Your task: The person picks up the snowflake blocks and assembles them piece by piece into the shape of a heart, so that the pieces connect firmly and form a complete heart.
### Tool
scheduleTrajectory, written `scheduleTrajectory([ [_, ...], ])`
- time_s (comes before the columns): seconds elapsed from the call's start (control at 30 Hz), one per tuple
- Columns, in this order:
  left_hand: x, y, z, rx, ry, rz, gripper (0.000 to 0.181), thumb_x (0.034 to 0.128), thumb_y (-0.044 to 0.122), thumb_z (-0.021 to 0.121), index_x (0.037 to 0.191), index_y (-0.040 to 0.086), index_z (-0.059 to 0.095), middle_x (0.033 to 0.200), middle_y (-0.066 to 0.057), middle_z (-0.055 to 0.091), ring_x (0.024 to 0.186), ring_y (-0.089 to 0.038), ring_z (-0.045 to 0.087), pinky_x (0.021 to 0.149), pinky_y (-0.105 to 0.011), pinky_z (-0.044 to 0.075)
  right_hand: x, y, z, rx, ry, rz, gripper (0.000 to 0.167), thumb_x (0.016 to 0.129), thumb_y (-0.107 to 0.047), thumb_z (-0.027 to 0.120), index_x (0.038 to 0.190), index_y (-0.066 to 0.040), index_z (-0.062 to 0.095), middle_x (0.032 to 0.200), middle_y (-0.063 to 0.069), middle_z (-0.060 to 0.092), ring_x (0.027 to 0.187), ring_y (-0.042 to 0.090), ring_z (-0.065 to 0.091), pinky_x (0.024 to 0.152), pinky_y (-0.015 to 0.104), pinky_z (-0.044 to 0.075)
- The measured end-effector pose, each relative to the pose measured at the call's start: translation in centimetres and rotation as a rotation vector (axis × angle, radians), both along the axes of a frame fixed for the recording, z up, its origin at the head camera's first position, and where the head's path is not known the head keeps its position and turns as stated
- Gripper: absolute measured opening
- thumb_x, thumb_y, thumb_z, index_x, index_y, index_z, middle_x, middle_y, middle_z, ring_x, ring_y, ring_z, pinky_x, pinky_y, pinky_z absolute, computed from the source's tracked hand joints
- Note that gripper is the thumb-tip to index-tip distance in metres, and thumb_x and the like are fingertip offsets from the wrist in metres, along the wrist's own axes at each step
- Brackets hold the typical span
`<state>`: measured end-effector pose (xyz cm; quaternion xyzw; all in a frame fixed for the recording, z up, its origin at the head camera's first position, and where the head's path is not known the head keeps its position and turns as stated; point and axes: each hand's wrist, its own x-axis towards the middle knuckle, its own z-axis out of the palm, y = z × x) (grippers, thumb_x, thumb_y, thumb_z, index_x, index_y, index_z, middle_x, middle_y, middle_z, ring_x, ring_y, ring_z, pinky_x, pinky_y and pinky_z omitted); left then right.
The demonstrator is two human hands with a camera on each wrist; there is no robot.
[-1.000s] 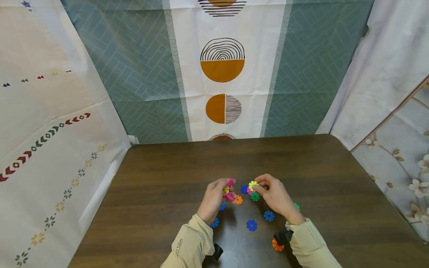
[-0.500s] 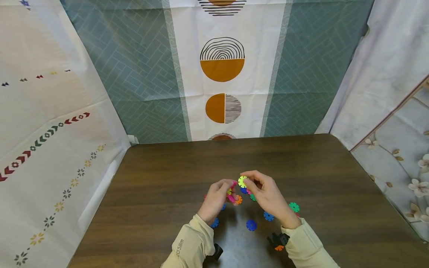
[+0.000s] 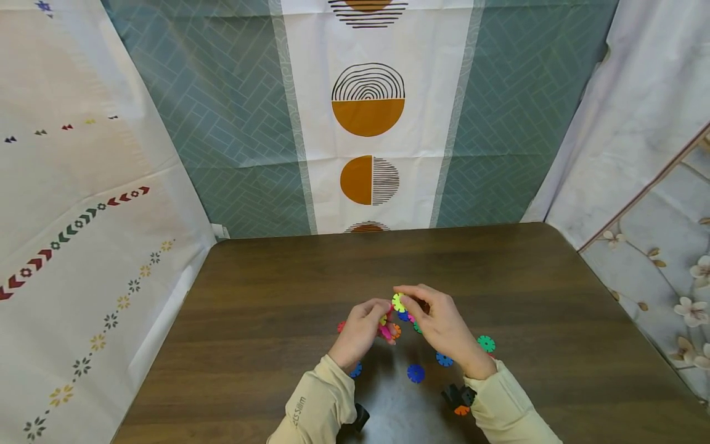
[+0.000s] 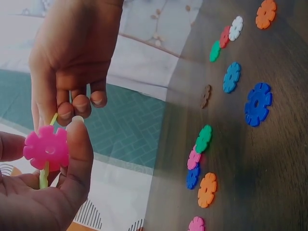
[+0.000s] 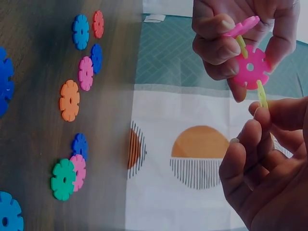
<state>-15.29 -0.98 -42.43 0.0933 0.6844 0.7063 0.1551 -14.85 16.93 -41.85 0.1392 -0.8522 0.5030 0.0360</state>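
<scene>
My left hand (image 3: 359, 330) grips a small chain of notched plastic discs above the table. In the right wrist view, the chain shows a pink disc (image 5: 245, 76) and another pink disc (image 5: 248, 25) joined by a yellow disc (image 5: 241, 46) seen edge-on. Between thumb and fingers, my right hand (image 3: 440, 320) pinches a second yellow disc (image 3: 398, 302). This disc's edge meets a notch of the nearer pink disc; how deep it sits I cannot tell. Both hands are close together, and their fingers partly hide the chain.
Loose notched discs lie on the brown table (image 3: 277, 345): a dark blue disc (image 3: 416, 374), a green disc (image 3: 485, 343), an orange disc (image 4: 207, 190), a brown disc (image 4: 206, 96) and several others. Patterned cloths (image 3: 249, 123) hang behind and beside the table.
My right hand has moved left with the yellow disc, bringing it from above the table discs up to the pink disc in my left hand. The left hand has shifted slightly right.
</scene>
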Motion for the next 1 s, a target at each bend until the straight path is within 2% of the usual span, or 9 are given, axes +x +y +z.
scheduleTrajectory([
  [0.23,-0.10,0.02,0.16,-0.047,0.023,-0.012,0.032,0.1026,0.020,0.045,0.112,-0.006,0.060,0.081,-0.015,0.059,0.064,-0.022,0.061,0.063,-0.035,0.057,-0.02,-0.08,0.39,0.048,0.033,0.008,0.027,0.097,-0.021,0.060,0.123,-0.018,0.067,0.080,0.006,0.056,0.060,0.015,0.047,0.051,0.024,0.042],
  [0.47,-0.24,-0.11,0.56,-0.078,0.070,-0.026,0.032,0.1032,0.022,0.044,0.115,-0.003,0.060,0.078,-0.014,0.059,0.062,-0.022,0.060,0.065,-0.038,0.057,-0.19,-0.48,0.86,0.070,0.066,0.011,0.028,0.097,-0.019,0.061,0.124,-0.015,0.067,0.081,-0.007,0.056,0.053,0.014,0.044,0.046,0.024,0.039],
  [0.63,-0.24,-0.13,0.91,-0.094,0.087,-0.031,0.032,0.1031,0.023,0.045,0.114,-0.003,0.060,0.079,-0.016,0.059,0.067,-0.030,0.062,0.066,-0.037,0.057,-0.24,-0.83,0.89,0.061,0.073,0.007,0.028,0.096,-0.016,0.061,0.123,-0.014,0.068,0.082,-0.009,0.057,0.052,0.013,0.044,0.046,0.024,0.040],
  [0.77,-0.17,-0.15,0.80,-0.116,0.089,-0.037,0.033,0.1032,0.025,0.045,0.115,-0.002,0.059,0.079,-0.014,0.059,0.068,-0.029,0.062,0.068,-0.037,0.057,-0.18,-0.95,0.63,0.068,0.086,0.007,0.029,0.096,-0.016,0.062,0.124,-0.014,0.068,0.080,-0.007,0.056,0.052,0.012,0.044,0.046,0.023,0.040],
  [0.87,-0.07,-0.17,0.67,-0.091,0.072,-0.030,0.033,0.1031,0.027,0.046,0.113,-0.001,0.061,0.079,-0.015,0.059,0.067,-0.026,0.061,0.069,-0.037,0.057,-0.16,-0.87,0.41,0.048,0.087,0.008,0.030,0.096,-0.018,0.061,0.125,-0.016,0.067,0.078,-0.005,0.055,0.052,0.013,0.043,0.046,0.024,0.039],
  [1.0,-0.05,-0.11,0.46,0.000,0.013,0.006,0.037,0.1006,0.033,0.053,0.098,-0.001,0.066,0.075,-0.018,0.060,0.061,-0.023,0.061,0.071,-0.043,0.058,-0.25,-0.68,0.00,-0.028,0.038,0.008,0.032,0.096,-0.024,0.061,0.127,-0.019,0.063,0.078,-0.001,0.057,0.057,0.015,0.047,0.050,0.025,0.042],
])
